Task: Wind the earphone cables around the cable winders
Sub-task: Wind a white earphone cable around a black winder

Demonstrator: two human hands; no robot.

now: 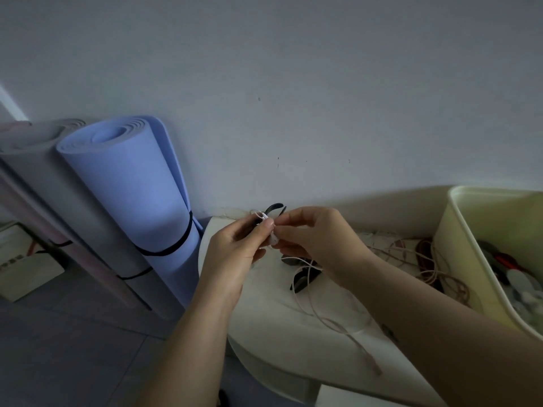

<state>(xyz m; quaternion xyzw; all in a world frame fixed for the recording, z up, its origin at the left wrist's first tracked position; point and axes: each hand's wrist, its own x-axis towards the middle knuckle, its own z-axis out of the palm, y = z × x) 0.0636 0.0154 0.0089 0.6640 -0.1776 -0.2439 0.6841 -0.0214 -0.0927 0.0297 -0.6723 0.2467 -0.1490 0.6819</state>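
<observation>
Above the table (276,336), a black winder (275,207) is gripped in the curled left hand (235,248), and the white cable (273,239) is pinched against it by the right hand (318,242).

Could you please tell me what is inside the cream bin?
Inside the cream bin lies a jumble: something red, and white and grey pieces. They are too blurred to name, and the bin's near wall and the frame edge hide the rest.
</observation>
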